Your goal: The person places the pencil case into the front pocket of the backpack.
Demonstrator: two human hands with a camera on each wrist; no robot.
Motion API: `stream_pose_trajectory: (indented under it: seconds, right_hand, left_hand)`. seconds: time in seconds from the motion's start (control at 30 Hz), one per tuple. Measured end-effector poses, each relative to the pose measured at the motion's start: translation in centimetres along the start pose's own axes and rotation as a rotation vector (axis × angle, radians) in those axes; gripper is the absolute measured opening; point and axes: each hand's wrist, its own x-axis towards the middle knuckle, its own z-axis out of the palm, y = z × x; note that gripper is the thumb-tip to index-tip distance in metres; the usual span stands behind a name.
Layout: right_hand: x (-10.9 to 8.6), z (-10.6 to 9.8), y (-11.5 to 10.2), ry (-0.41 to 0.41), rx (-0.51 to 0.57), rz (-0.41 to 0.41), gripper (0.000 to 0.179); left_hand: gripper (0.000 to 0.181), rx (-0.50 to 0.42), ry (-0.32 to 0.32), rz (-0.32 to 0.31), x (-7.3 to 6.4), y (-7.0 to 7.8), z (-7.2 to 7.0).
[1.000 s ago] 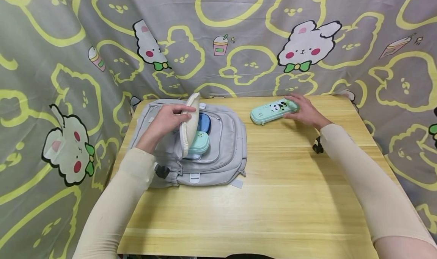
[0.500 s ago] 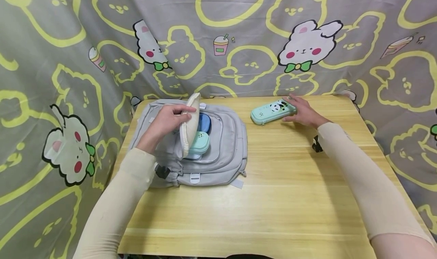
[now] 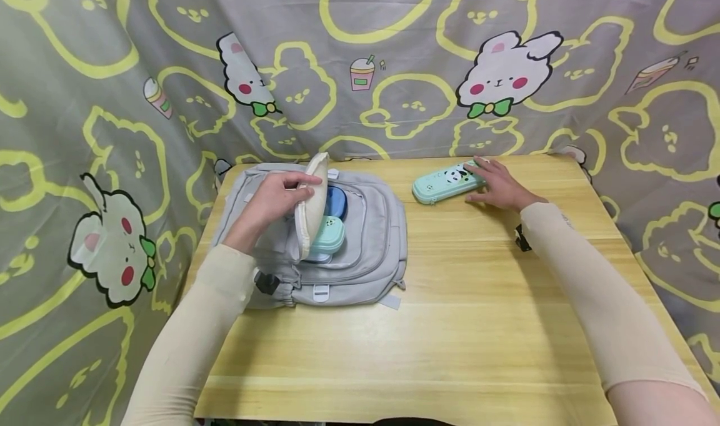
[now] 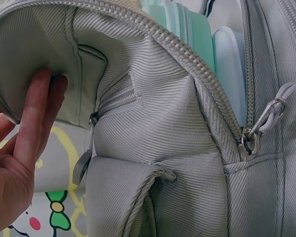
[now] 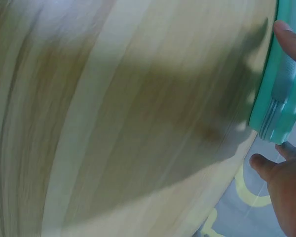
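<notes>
A grey backpack (image 3: 365, 276) lies on the table at the left, its front pocket unzipped. My left hand (image 3: 275, 198) pinches the pocket flap (image 3: 312, 207) near its edge and holds it raised, cream lining toward the right. In the left wrist view, fingers (image 4: 34, 108) lie against the flap's grey outer side. Inside the pocket sit a mint case (image 3: 329, 235), a blue case (image 3: 336, 202) and a pale blue item (image 3: 319, 257). My right hand (image 3: 500, 185) reaches over the right end of a mint pencil case (image 3: 441, 185) with a panda print, fingers spread.
The wooden table (image 3: 450, 345) extends in front of the bag and to the right. A patterned curtain (image 3: 394, 120) hangs close behind the table and along both sides. A grey strap end (image 3: 390, 302) sticks out below the bag.
The right hand's fingers shift slightly and spread at the end of the panda pencil case, which stays in place. The left hand keeps holding the flap still.
</notes>
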Motion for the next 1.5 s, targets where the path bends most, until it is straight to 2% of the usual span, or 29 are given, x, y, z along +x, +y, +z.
stream_pose_trajectory:
  seconds: [0.13, 0.37, 0.7, 1.03, 1.5]
  right_hand:
    - [0.0, 0.2, 0.2, 0.021, -0.047, -0.020, 0.089]
    - [-0.4, 0.5, 0.7, 0.056, -0.063, -0.025, 0.085]
    - [-1.0, 0.2, 1.4, 0.032, -0.064, -0.035, 0.078]
    - [-2.0, 0.0, 2.0, -0.008, 0.064, -0.009, 0.072]
    - [-3.6, 0.5, 2.2, 0.060, 0.125, 0.037, 0.073]
  left_hand:
    - [0.033, -0.002, 0.003, -0.008, -0.1, 0.0, 0.0]
    - [0.033, 0.006, -0.002, -0.005, -0.1, 0.0, 0.0]
    - [0.033, -0.001, -0.004, -0.013, 0.0, 0.1, 0.1]
    - [0.033, 0.003, -0.001, -0.010, -0.1, 0.1, 0.2]
    - [0.033, 0.002, -0.007, -0.010, -0.1, 0.1, 0.1]
